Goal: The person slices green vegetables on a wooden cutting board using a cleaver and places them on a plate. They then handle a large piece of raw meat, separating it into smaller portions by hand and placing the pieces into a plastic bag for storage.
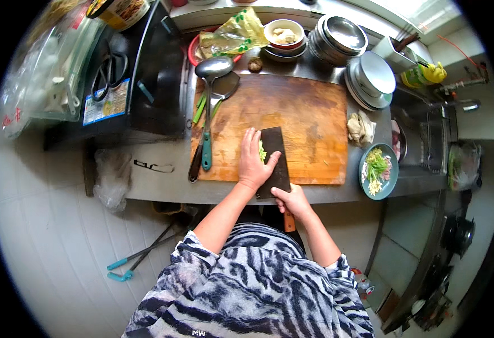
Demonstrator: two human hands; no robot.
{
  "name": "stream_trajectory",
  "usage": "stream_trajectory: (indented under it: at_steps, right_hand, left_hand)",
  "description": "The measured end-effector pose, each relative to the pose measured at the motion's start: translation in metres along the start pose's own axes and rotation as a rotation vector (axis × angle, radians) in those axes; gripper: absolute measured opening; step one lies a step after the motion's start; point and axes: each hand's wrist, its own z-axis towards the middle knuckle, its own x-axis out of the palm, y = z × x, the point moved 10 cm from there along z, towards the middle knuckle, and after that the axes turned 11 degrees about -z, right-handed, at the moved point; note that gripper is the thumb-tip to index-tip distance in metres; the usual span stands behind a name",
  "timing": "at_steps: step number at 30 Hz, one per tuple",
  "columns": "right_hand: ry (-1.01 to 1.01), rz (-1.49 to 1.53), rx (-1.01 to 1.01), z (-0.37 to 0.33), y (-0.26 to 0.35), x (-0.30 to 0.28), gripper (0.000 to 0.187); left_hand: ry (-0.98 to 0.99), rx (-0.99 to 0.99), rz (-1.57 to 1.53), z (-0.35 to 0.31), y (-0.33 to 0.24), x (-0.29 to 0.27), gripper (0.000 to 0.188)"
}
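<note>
My right hand [295, 201] is closed round the wooden handle of a cleaver [276, 173], whose broad dark blade lies over the front part of a wooden cutting board [309, 118]. Stretched out along the blade's left side is my left hand [253, 166], its thumb resting on the blade. Chopped green pieces [262, 151] show between its fingers and the cleaver; the hand partly hides them. On the board's left side lie a ladle [214, 67] and a spatula [226, 86], both with their handles toward me. Green stalks [200, 108] lie beside them.
To the right stand a plate of chopped ingredients [379, 186], a crumpled pale cloth or bag [360, 128], stacked bowls [375, 76] and the sink [427, 124]. Behind the board are metal bowls [342, 36] and a yellow bag [235, 34]. Scissors [110, 73] lie on a black appliance at left.
</note>
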Motion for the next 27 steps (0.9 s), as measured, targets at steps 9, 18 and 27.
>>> stream_trajectory:
  at_steps: [9,18,27]
  right_hand:
    - [-0.028,0.110,-0.086,-0.015,0.003,0.008,0.023]
    - [-0.243,0.217,-0.184,-0.072,0.014,-0.062,0.020]
    - [-0.604,0.371,-0.130,-0.137,-0.044,-0.183,0.022]
  left_hand:
    - [-0.038,0.043,-0.029,-0.002,-0.011,-0.001,0.055]
    - [0.121,0.283,-0.169,0.022,-0.125,0.058,0.048]
    - [0.343,0.311,-0.425,-0.011,-0.200,0.225,0.029]
